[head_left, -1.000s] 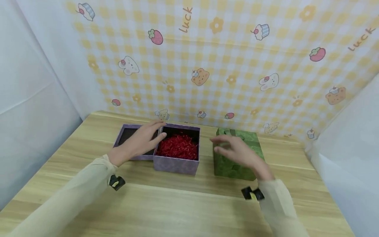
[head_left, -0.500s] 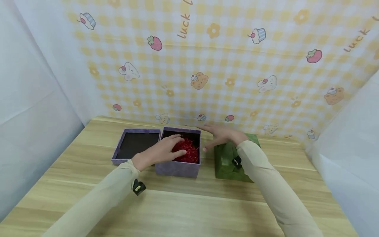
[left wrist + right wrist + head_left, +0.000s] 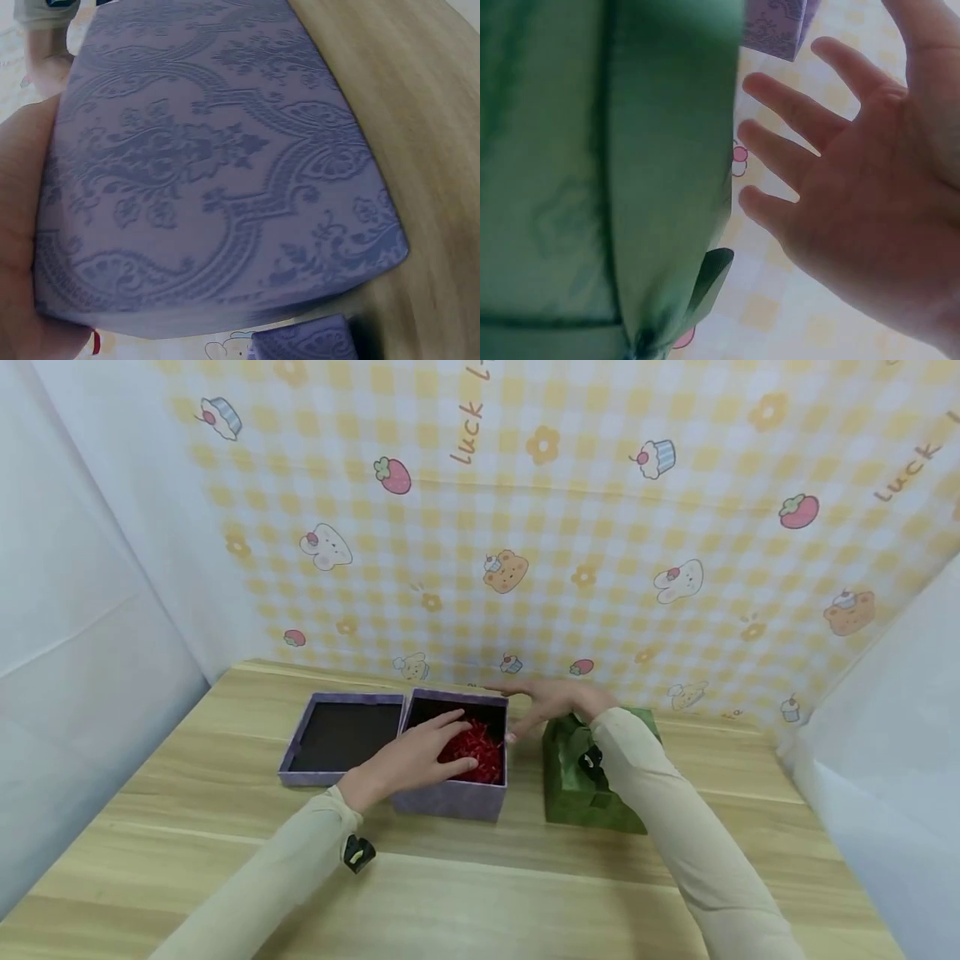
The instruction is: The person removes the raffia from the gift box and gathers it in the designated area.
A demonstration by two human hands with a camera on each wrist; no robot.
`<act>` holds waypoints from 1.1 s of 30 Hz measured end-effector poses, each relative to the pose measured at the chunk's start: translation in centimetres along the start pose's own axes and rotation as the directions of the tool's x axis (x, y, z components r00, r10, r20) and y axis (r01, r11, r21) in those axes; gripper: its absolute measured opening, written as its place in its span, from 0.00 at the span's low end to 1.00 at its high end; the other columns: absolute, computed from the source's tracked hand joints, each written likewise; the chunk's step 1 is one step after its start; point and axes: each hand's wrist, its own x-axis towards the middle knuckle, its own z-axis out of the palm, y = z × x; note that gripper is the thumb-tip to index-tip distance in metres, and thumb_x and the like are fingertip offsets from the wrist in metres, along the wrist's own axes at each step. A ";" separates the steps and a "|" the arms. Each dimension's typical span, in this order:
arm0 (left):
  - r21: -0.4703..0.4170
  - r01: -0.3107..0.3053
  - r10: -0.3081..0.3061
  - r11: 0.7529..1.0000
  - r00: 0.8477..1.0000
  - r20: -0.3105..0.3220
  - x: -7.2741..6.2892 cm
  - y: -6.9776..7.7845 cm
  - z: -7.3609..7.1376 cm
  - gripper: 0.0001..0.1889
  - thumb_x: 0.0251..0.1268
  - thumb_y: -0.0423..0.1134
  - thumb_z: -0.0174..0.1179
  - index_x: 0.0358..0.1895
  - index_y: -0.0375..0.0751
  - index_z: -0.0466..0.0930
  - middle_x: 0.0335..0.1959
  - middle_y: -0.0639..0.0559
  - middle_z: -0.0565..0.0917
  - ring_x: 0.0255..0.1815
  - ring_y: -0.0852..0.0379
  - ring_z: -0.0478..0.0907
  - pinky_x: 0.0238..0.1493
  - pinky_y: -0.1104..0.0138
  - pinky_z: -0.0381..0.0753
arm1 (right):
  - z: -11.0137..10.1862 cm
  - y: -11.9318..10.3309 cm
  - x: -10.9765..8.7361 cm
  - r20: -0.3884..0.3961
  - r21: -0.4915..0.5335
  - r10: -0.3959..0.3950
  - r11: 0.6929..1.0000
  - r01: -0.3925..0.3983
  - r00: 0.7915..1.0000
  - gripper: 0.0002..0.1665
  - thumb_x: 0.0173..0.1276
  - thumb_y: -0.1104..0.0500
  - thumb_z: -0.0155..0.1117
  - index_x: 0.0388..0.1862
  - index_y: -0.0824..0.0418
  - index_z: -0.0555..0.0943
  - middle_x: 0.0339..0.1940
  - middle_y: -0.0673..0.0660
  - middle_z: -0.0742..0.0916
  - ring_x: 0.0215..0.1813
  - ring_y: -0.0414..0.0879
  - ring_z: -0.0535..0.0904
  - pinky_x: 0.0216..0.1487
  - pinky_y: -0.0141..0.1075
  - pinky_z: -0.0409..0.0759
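A purple patterned box [image 3: 450, 802] stands uncovered near the middle of the table, and red paper shred [image 3: 483, 752] fills much of it. My left hand [image 3: 408, 758] lies over its left front part, fingers loosely extended above the shred. Seen from the left wrist, the box's embossed side [image 3: 202, 157] takes up most of the view, with that hand [image 3: 22, 217] at the left edge. My right hand [image 3: 551, 700], fingers spread and holding nothing, hovers between the purple box and a green box [image 3: 592, 810], its thumb tip close to the purple box's right rim.
Left of the purple box lies its upturned lid [image 3: 347, 733], dark inside. The green box, tied with a green ribbon [image 3: 671, 150], sits partly under my right wrist. A yellow checked cloth [image 3: 585, 610] hangs behind the wooden table [image 3: 465, 902], and white sheets flank both sides.
My left hand has moved right, from over the lid to over the shred. The right hand has swung left and back from above the green box, then slightly nearer the purple box.
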 end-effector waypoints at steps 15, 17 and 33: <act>-0.095 0.047 -0.036 0.994 0.993 0.117 0.9 -0.1 -0.5 0.38 0.61 0.56 0.59 0.68 0.37 0.62 0.69 0.36 0.57 0.67 0.40 0.58 0.61 0.49 0.63 | 0.4 -0.4 1.0 0.100 0.032 0.036 0.999 -0.040 0.994 0.55 0.58 0.49 0.69 0.76 0.47 0.45 0.75 0.57 0.52 0.72 0.58 0.52 0.64 0.52 0.59; -0.112 0.046 -0.029 0.993 0.988 0.150 1.4 -0.1 -0.3 0.40 0.60 0.57 0.58 0.70 0.38 0.59 0.70 0.37 0.55 0.68 0.41 0.56 0.62 0.49 0.62 | 0.4 -0.3 0.9 0.101 0.049 0.041 0.998 -0.046 0.994 0.56 0.58 0.49 0.69 0.76 0.46 0.45 0.75 0.57 0.52 0.72 0.58 0.52 0.65 0.51 0.59; 0.021 0.105 -0.106 0.994 0.924 0.367 3.4 -0.8 1.6 0.38 0.59 0.53 0.61 0.72 0.51 0.56 0.71 0.38 0.55 0.70 0.38 0.49 0.60 0.37 0.53 | 0.4 -0.1 0.4 0.112 0.108 -0.015 0.994 0.003 0.994 0.56 0.59 0.51 0.69 0.76 0.51 0.44 0.75 0.59 0.50 0.71 0.60 0.54 0.64 0.51 0.60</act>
